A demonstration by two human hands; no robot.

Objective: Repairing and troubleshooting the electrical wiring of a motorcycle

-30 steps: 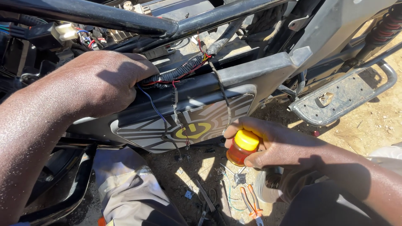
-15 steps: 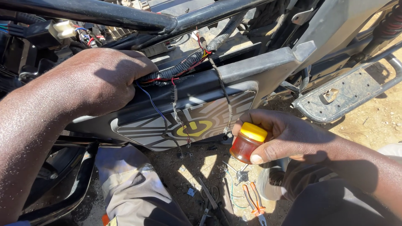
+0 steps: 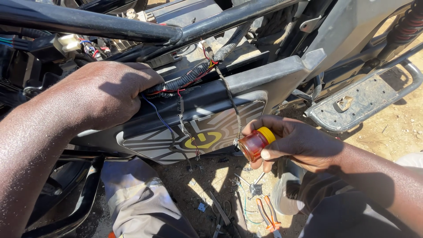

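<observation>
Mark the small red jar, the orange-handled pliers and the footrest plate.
small red jar (image 3: 253, 144), head view, on its red body below the yellow cap.
orange-handled pliers (image 3: 267, 214), head view, on the orange handles.
footrest plate (image 3: 365, 99), head view, on its flat tread.

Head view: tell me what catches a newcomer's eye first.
The right hand at centre right pinches a small red jar with a yellow cap, held sideways against a dangling wire. At left, the left hand presses on a bundle of red and black wires atop a dark panel with a yellow emblem. Orange pliers lie on the sandy ground below.
</observation>
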